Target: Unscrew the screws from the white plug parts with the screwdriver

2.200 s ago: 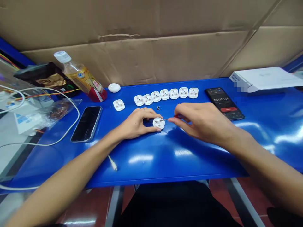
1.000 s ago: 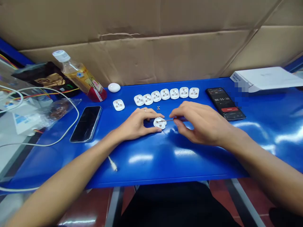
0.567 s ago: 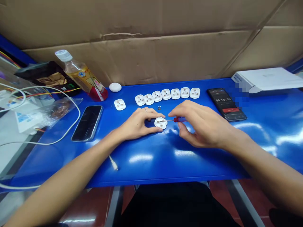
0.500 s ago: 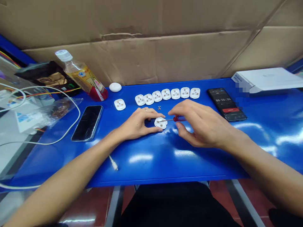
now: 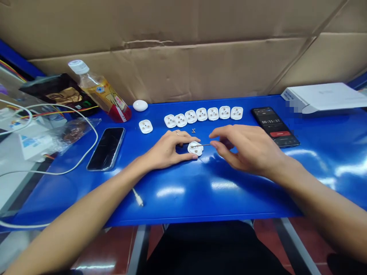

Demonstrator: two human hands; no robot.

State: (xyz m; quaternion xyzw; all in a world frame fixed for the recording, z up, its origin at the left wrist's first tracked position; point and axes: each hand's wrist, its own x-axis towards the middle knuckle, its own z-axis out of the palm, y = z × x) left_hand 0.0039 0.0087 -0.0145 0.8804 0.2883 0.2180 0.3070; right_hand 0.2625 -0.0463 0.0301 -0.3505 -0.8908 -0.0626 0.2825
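The left hand (image 5: 171,148), palm down, clasps a white plug body (image 5: 195,148) between fingers and thumb. A screwdriver shaft (image 5: 202,145) touches the plug's top. Just beside the plug, the right hand (image 5: 246,147) curls at the shaft's far end; its grip cannot be told.

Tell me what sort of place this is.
Probably a small assembly workbench: a row of white plug bodies lies on a blue metal table, a small screwdriver touches another plug body, and cardboard sheeting stands behind.
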